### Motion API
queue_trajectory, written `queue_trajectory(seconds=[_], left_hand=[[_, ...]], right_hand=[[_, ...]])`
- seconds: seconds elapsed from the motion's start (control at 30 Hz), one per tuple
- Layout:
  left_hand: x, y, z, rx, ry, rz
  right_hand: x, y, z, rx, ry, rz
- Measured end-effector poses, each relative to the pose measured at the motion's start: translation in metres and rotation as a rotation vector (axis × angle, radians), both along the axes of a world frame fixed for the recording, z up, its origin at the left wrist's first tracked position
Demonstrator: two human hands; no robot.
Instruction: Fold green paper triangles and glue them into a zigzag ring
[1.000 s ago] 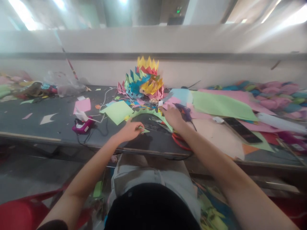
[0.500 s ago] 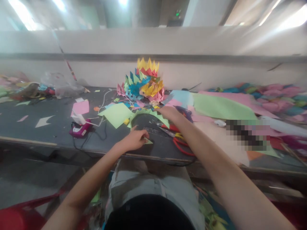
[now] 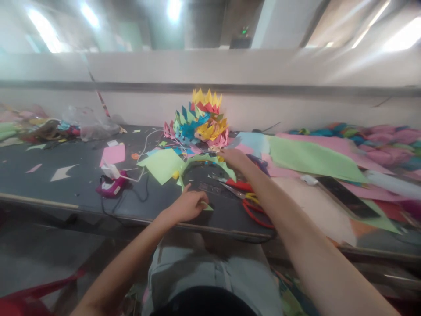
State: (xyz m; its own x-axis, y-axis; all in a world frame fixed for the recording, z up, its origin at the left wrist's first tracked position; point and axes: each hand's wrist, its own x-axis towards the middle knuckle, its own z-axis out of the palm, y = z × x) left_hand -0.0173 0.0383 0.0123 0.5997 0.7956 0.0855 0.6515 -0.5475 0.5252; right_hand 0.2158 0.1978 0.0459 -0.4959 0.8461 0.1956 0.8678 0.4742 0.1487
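My left hand [image 3: 189, 205] is low over the table's near edge, its fingers closed on a small green paper piece [image 3: 208, 206] whose pointed corner sticks out. Further forward, my right hand [image 3: 233, 159] reaches to the far side of a curved green paper strip with a jagged edge [image 3: 191, 160]. Its fingertips are blurred, so I cannot tell if they grip anything. Just beyond stands a pile of pointed paper crowns [image 3: 200, 120] in yellow, red, blue, green and pink. Scissors [image 3: 238, 192] and red-handled scissors [image 3: 258, 215] lie under my right forearm.
A green paper sheet [image 3: 162, 166] lies left of the strip, near a purple device [image 3: 112, 185] with a white cable. Large coloured sheets [image 3: 309, 156] and a phone [image 3: 347, 196] are at right. A plastic bag [image 3: 95, 127] sits back left; a low wall [image 3: 138, 103] runs behind.
The camera view has tilted, so the table sits slightly lower and further right in the picture. Both hands keep nearly the same places, the left still with its green paper piece.
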Motion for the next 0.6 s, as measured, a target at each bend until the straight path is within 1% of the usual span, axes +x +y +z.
queue_trajectory(seconds=[0.07, 0.1, 0.17, 0.23, 0.3, 0.43, 0.53, 0.6], left_hand=[[0.0, 0.0, -0.001, 0.003, -0.007, -0.001], [0.001, 0.0, -0.002, 0.006, -0.009, 0.001], [0.003, 0.001, -0.002, 0.013, -0.012, 0.002], [0.006, 0.001, -0.002, 0.018, -0.017, 0.0], [0.008, 0.002, -0.003, 0.023, -0.025, 0.001], [0.014, 0.002, -0.001, 0.026, -0.007, 0.024], [0.017, 0.003, 0.001, 0.016, 0.026, 0.041], [0.02, 0.004, 0.002, 0.014, 0.041, 0.051]], right_hand=[[0.012, -0.005, 0.005, 0.067, 0.064, -0.064], [0.017, -0.008, 0.008, 0.103, 0.16, -0.11], [0.026, -0.015, 0.014, 0.133, 0.519, -0.196], [0.03, -0.024, 0.02, 0.103, 0.909, -0.244], [0.029, -0.036, 0.023, 0.026, 1.203, -0.219], [0.02, -0.068, 0.026, -0.198, 1.675, -0.088], [0.01, -0.091, 0.024, -0.345, 1.88, -0.037], [0.005, -0.104, 0.02, -0.421, 1.964, -0.045]])
